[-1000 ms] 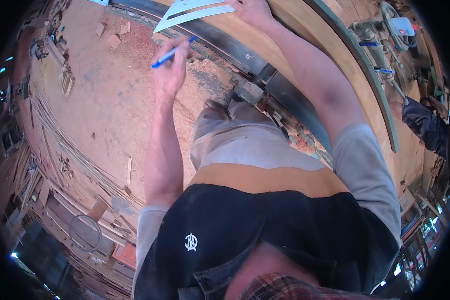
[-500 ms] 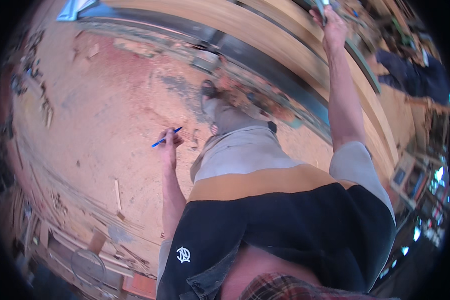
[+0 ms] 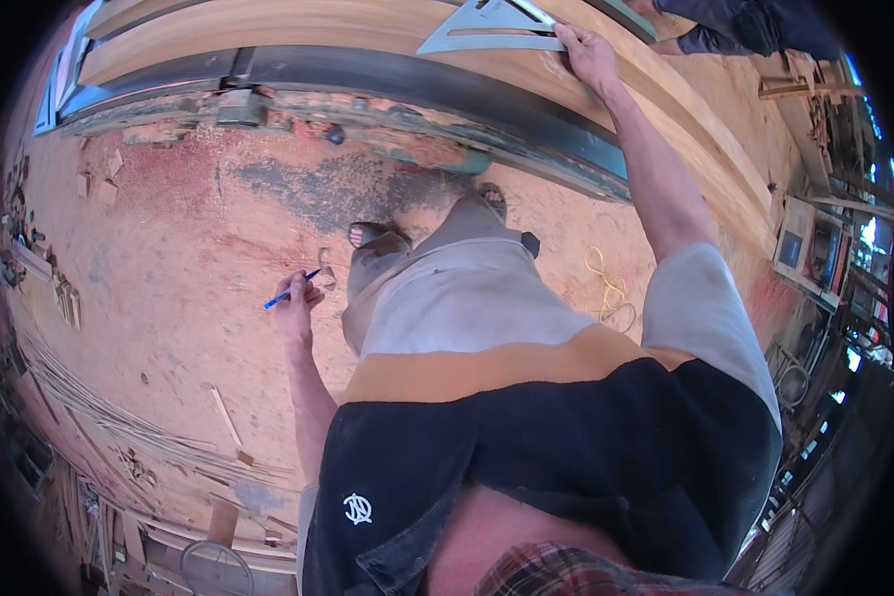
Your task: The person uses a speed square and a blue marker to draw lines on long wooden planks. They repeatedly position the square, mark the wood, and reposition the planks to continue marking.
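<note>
My right hand (image 3: 588, 55) grips one corner of a metallic triangular speed square (image 3: 492, 42). The square lies over long wooden boards (image 3: 368, 28) at the top of the view, its pointed end toward the left. Low at my left side, my left hand (image 3: 296, 301) is closed around a blue pen (image 3: 286, 291), well away from the boards. The pen slants up to the right between thumb and fingers.
Below the boards runs a dark metal rail (image 3: 368, 74) of a long bench. A person in dark clothes (image 3: 755, 25) is at the far right. A yellow cord (image 3: 606, 283) lies on the dusty floor near my right side. Thin wood strips (image 3: 119, 417) lie at lower left.
The view has swung, and the boards now run more level across the top. My right hand has brought the square over the boards. My left hand still holds the pen at my side.
</note>
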Action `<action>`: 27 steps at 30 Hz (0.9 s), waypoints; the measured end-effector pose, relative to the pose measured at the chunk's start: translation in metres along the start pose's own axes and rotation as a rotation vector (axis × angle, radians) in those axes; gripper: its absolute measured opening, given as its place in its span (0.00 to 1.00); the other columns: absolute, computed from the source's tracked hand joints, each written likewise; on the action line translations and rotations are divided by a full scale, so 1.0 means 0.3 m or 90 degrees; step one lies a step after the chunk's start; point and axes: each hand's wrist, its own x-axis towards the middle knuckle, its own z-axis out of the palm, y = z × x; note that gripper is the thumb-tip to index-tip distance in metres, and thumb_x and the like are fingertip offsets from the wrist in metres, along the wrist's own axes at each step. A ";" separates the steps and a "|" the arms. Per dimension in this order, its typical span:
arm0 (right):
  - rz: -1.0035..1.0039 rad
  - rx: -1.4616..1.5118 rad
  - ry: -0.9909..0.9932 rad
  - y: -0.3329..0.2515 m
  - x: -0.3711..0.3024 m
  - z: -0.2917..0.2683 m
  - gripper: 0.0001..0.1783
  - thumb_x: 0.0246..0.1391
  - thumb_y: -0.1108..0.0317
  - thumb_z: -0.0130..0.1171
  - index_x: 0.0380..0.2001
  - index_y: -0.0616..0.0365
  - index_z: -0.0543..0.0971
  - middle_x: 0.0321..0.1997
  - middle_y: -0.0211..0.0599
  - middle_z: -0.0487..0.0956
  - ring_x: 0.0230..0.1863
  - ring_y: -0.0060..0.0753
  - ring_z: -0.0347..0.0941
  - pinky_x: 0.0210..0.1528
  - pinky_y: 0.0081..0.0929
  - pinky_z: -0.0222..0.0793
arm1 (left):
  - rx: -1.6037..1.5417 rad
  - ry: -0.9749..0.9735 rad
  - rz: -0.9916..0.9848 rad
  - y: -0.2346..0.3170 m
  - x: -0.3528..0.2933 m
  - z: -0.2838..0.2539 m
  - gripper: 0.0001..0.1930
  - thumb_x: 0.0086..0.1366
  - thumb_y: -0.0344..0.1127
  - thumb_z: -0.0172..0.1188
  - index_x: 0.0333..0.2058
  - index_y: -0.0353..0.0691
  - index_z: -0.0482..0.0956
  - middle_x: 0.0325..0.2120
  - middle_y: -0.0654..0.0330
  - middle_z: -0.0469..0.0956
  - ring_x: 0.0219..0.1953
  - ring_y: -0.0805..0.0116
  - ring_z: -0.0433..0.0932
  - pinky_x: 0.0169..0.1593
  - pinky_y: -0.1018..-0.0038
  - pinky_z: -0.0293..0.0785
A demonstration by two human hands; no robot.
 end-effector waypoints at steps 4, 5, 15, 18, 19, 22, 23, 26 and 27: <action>-0.090 0.021 -0.033 0.103 -0.004 -0.055 0.25 0.68 0.41 0.55 0.44 0.48 0.88 0.25 0.33 0.82 0.30 0.31 0.77 0.39 0.32 0.72 | 0.035 0.021 0.036 -0.043 -0.074 0.160 0.20 0.74 0.44 0.60 0.53 0.31 0.77 0.35 0.58 0.79 0.34 0.69 0.81 0.40 0.70 0.85; -0.136 0.013 -0.038 0.115 0.006 -0.064 0.25 0.68 0.42 0.55 0.43 0.50 0.88 0.23 0.31 0.80 0.28 0.27 0.74 0.36 0.29 0.70 | 0.025 0.034 0.039 -0.056 -0.098 0.223 0.20 0.74 0.44 0.60 0.53 0.31 0.77 0.35 0.57 0.79 0.34 0.69 0.81 0.40 0.70 0.85; -0.309 0.047 -0.186 0.078 0.091 0.025 0.17 0.66 0.53 0.54 0.38 0.49 0.89 0.33 0.42 0.87 0.35 0.45 0.84 0.40 0.43 0.78 | 0.056 0.014 0.034 -0.261 -0.499 0.844 0.21 0.73 0.44 0.63 0.51 0.30 0.79 0.33 0.59 0.81 0.33 0.71 0.82 0.40 0.72 0.83; -0.320 0.041 -0.173 0.078 0.102 0.039 0.18 0.67 0.53 0.53 0.37 0.50 0.88 0.31 0.46 0.86 0.34 0.45 0.84 0.39 0.44 0.77 | 0.030 0.045 0.028 -0.305 -0.576 0.908 0.21 0.72 0.46 0.63 0.50 0.30 0.81 0.31 0.59 0.82 0.31 0.71 0.81 0.39 0.72 0.83; -0.307 0.032 -0.184 0.078 0.105 0.039 0.19 0.67 0.53 0.53 0.37 0.51 0.88 0.30 0.47 0.86 0.33 0.46 0.84 0.39 0.45 0.77 | 0.016 0.054 0.020 -0.309 -0.585 0.919 0.22 0.72 0.46 0.63 0.49 0.29 0.81 0.31 0.59 0.82 0.31 0.72 0.81 0.39 0.72 0.82; -0.309 0.029 -0.188 0.076 0.108 0.034 0.20 0.67 0.53 0.53 0.37 0.53 0.88 0.29 0.50 0.85 0.33 0.49 0.84 0.39 0.46 0.77 | 0.019 0.063 0.029 -0.297 -0.589 0.943 0.22 0.72 0.46 0.63 0.49 0.29 0.80 0.31 0.59 0.81 0.32 0.72 0.81 0.39 0.72 0.82; -0.327 0.040 -0.177 0.076 0.107 0.033 0.20 0.67 0.52 0.53 0.36 0.53 0.88 0.29 0.51 0.85 0.33 0.50 0.84 0.39 0.47 0.77 | 0.018 0.063 0.035 -0.285 -0.585 0.949 0.22 0.72 0.45 0.63 0.50 0.29 0.80 0.32 0.58 0.81 0.32 0.71 0.81 0.40 0.72 0.83; -0.340 0.033 -0.165 0.075 0.106 0.037 0.20 0.67 0.52 0.53 0.36 0.54 0.88 0.30 0.52 0.85 0.34 0.52 0.84 0.40 0.48 0.77 | 0.007 0.066 0.058 -0.223 -0.562 0.965 0.23 0.72 0.45 0.64 0.52 0.28 0.78 0.33 0.56 0.81 0.34 0.69 0.82 0.41 0.71 0.84; -0.337 0.025 -0.164 0.075 0.107 0.040 0.20 0.67 0.52 0.53 0.36 0.54 0.88 0.31 0.52 0.85 0.35 0.53 0.84 0.40 0.48 0.77 | 0.001 0.067 0.067 -0.199 -0.558 0.973 0.23 0.72 0.45 0.64 0.52 0.28 0.78 0.33 0.56 0.81 0.34 0.69 0.82 0.41 0.71 0.84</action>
